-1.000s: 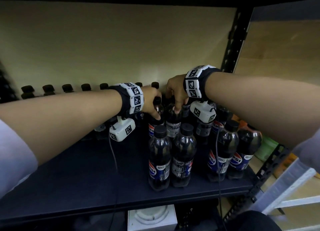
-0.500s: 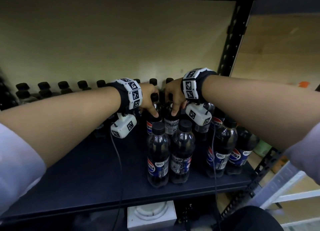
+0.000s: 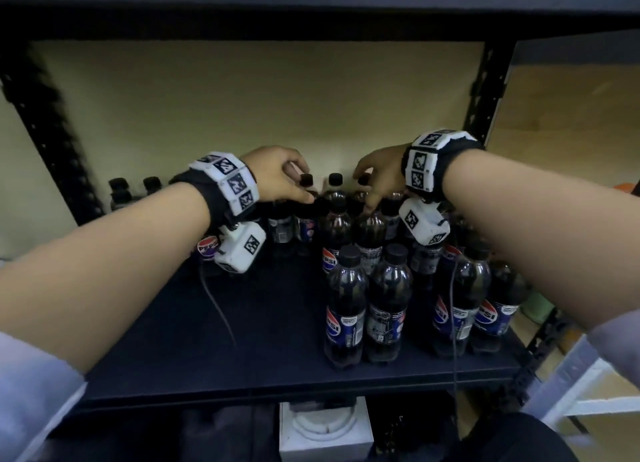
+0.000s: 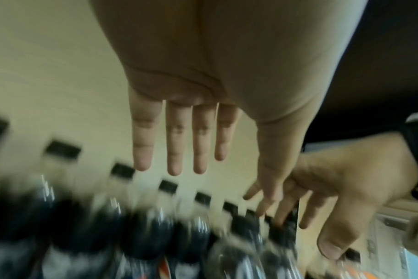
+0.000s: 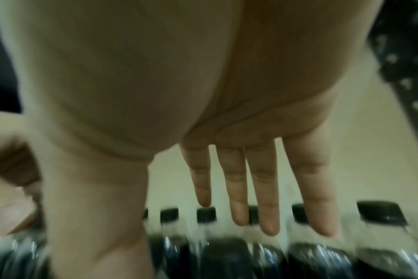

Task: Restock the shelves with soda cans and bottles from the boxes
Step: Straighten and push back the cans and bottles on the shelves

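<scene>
both hands are deep in the shelf (image 3: 214, 340), above the bottles at the far right part of it. the left hand (image 3: 277, 177) is over the caps of the far row, and the left wrist view shows its fingers (image 4: 174, 141) straight and spread, holding nothing. the right hand (image 3: 381, 176) is just to the right of it, and the right wrist view shows its fingers (image 5: 234, 188) also straight, pointing down at the caps; they hold nothing. if a fingertip touches a cap, i cannot tell, because both wrist views are blurred.

the pepsi bottles (image 3: 367, 302) all stand upright, so their long axis is vertical and the caps lie directly under the fingertips. they stand close together, touching their neighbours, from the far wall to near the front edge on the right side. the left near part of the shelf is bare.

i judge that the bottles under the hands are already placed. the next bottles must come from the boxes, which are not visible here.
</scene>
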### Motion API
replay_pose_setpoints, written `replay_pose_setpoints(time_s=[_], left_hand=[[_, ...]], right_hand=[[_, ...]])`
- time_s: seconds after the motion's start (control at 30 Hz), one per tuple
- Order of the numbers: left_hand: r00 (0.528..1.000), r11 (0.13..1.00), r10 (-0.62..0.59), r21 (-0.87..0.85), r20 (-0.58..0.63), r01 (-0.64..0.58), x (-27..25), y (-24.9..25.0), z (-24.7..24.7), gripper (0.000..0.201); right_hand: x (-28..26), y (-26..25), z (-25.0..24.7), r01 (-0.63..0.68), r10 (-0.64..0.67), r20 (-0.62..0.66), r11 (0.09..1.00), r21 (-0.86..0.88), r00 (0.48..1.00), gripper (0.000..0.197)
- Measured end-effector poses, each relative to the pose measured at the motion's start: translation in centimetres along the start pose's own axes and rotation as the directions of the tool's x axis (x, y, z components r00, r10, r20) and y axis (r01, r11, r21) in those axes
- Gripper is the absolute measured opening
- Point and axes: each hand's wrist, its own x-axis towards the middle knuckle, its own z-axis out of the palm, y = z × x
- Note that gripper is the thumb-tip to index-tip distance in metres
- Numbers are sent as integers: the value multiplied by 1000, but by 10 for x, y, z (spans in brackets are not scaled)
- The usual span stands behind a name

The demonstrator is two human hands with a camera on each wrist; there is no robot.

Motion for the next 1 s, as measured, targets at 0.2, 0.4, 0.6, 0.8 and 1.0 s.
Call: replay_pose_setpoints(time_s=[0.2,0.4,0.6,0.8,1.0], left_hand=[[983,996,-88,-34,-160,84,-63,-27,-29,52],[961,986,-166,-27,-220,165,-120,-40,-14,51],[942,986,-164,-14,-293,167,-167,-37,-6,51],[939,979,-190,15,-287,203,-203,-38,-2,54],[924,959,-256,45,-285,279,-215,-61,-6,53]], right_hand=[[-43,-7,5,26,59,-247,945,325,967,70],[-89,-40,24,128,37,-375,906,404,926,72],[-134,-85,55,278,-42,-516,877,391,856,72],[-152,-116,103,418,-129,-587,821,389,799,63],[-133,-145,127,457,-200,-550,803,382,811,61]])
